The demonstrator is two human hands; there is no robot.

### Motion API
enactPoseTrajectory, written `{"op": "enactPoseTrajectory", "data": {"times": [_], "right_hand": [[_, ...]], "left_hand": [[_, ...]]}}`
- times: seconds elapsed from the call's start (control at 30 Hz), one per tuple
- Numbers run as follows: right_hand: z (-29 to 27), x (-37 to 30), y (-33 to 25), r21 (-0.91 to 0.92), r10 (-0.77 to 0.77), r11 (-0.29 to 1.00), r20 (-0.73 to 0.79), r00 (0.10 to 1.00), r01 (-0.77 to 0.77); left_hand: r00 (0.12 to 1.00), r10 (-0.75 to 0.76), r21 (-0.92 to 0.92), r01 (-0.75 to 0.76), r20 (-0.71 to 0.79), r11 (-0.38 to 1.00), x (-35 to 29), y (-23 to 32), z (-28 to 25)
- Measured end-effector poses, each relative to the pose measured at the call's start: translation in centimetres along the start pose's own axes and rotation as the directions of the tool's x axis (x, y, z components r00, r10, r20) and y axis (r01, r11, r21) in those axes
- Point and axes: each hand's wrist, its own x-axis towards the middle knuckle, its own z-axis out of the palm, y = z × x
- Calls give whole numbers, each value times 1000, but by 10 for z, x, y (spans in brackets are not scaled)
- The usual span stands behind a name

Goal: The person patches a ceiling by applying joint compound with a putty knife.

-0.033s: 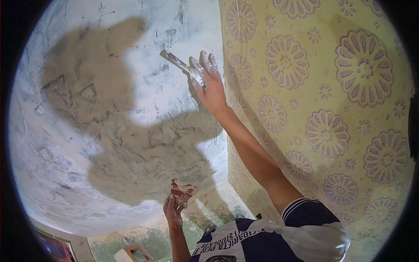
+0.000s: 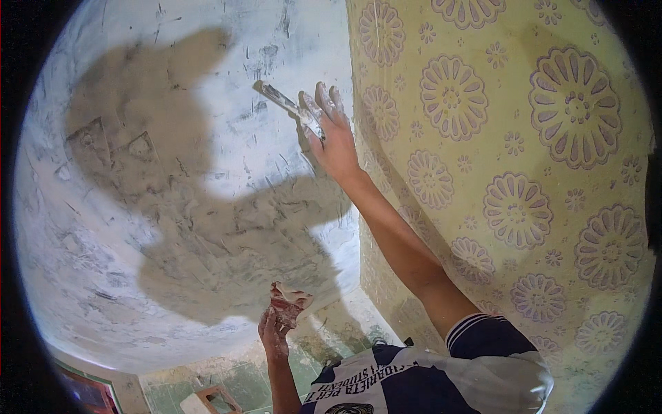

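My right hand (image 2: 336, 145) is raised to the white, putty-smeared wall (image 2: 238, 148), close to the corner. Between thumb and fingers it grips a putty knife (image 2: 279, 98), its blade edge-on and slanting up to the left against the wall. White paste coats the fingers, several of which stretch upward. Lower down, in front of my body, my left hand (image 2: 274, 338) is closed on a reddish piece with an uneven edge (image 2: 288, 303), smeared with white paste. What that piece is made of I cannot make out.
A yellow patterned wall (image 2: 510, 131) with purple flower shapes meets the white one at a corner on the right. Below are green tiles (image 2: 252, 386) and a white-and-brown box-like thing (image 2: 210, 400). A dark-framed object (image 2: 86, 390) sits at lower left. My shadow covers much of the white wall.
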Motion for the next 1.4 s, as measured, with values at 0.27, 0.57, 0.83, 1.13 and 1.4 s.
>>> {"op": "enactPoseTrajectory", "data": {"times": [0.27,0.57,0.83,1.13,1.4], "right_hand": [[-2,-51,-4,92,66,994,-55,996,-61],[-20,-210,-34,349,552,687,319,770,-637],[-51,-268,-46,281,615,574,474,631,-770],[-55,-310,-49,243,646,416,599,473,-876],[-38,-299,-59,109,580,675,532,617,-729]], "left_hand": [[999,-21,-40,22,38,999,1,-6,-2],[999,-33,-31,34,40,999,3,-9,-10],[993,-101,-26,103,63,994,1,-27,-2],[977,-93,-9,97,194,995,-3,-21,13],[992,-93,-15,94,91,995,-8,-15,20]]}}
